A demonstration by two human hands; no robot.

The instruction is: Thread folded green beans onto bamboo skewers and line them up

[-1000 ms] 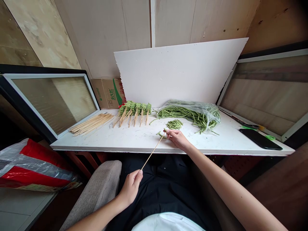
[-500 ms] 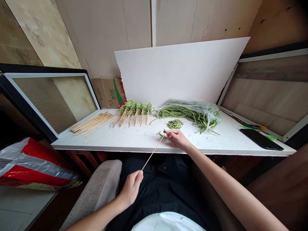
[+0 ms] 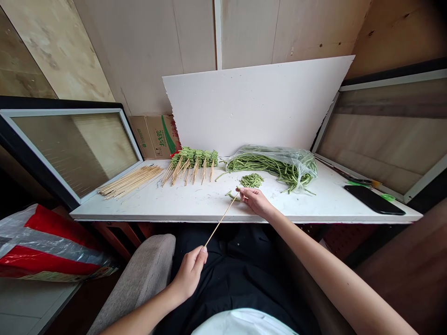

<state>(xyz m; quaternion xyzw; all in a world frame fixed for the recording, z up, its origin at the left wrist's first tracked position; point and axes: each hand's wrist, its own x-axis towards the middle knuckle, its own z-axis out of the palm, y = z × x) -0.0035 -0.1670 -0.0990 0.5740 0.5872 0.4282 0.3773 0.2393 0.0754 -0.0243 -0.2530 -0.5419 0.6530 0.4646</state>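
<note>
My left hand (image 3: 191, 270) is closed round the lower end of a bamboo skewer (image 3: 221, 220), which slants up and away over my lap. At the skewer's far tip, my right hand (image 3: 255, 201) pinches a short piece of green bean (image 3: 238, 189); whether the tip has pierced it is too small to tell. A few cut bean pieces (image 3: 230, 195) lie on the white table beside those fingers. Just behind is a small heap of short bean bits (image 3: 252, 180). Long green beans (image 3: 265, 164) lie farther back, partly in a clear plastic bag (image 3: 300, 160).
Loose skewers (image 3: 131, 180) lie at the left of the white table (image 3: 188, 204). Bean-loaded skewers (image 3: 195, 157) are stacked by a cardboard box (image 3: 153, 136). A black phone (image 3: 374, 200) and scissors (image 3: 359, 180) rest at the right. A white board (image 3: 258, 107) leans behind.
The camera view has shifted slightly, so the table things appear a little farther left. Both hands keep their hold on the skewer and bean piece, nearly unmoved.
</note>
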